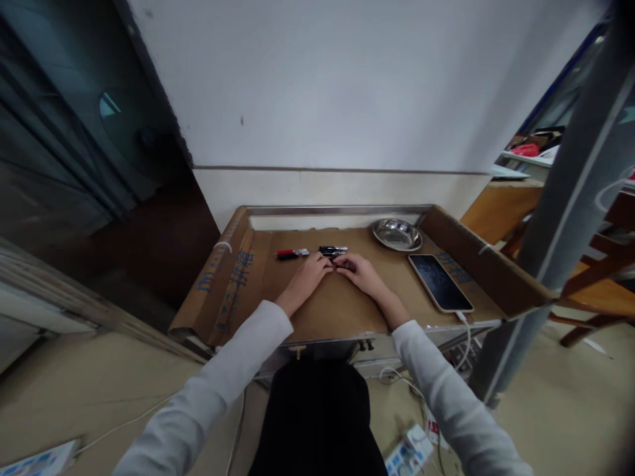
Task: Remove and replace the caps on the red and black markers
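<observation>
My left hand (315, 267) and my right hand (359, 272) rest close together over the middle of the cardboard-covered table (327, 311). The fingers of both are curled in, nearly meeting at the tips. Something small and dark shows between them, too hidden to name. Just beyond the fingertips lie black pens (333, 250) with clear or silvery ends, side by side. To the left of my left hand, a red pen (286, 253) lies against a black one, pointing sideways.
At the back right of the table sits a shiny round metal dish (397, 235). A phone (440, 283) with a white charging cable (466, 340) lies near the right. Folded cardboard walls (489, 258) edge the sides. A grey metal post (560, 198) stands at the right.
</observation>
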Tool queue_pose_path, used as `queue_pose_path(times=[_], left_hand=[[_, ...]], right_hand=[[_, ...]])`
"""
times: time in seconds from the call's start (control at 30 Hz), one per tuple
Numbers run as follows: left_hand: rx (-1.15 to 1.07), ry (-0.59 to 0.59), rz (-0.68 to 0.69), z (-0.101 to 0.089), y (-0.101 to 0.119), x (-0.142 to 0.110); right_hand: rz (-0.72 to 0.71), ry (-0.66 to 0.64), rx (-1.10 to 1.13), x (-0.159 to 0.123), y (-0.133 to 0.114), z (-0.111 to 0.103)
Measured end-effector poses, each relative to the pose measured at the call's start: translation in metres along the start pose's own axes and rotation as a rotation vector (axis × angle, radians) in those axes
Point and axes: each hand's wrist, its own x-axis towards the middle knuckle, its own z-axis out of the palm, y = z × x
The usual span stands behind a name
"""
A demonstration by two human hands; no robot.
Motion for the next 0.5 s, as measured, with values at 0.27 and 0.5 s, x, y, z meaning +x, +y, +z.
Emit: queue_pose_path(times=[0.27, 0.5], left_hand=[[0.006, 0.047, -0.044, 0.001, 0.000, 0.004], [0.099, 0.134, -0.073, -0.004, -0.005, 0.004]], right_hand=[[-0.011, 0.047, -0.386, -0.012, 0.006, -0.015], [0.032, 0.088, -0.641, 0.003, -0.004, -0.002]])
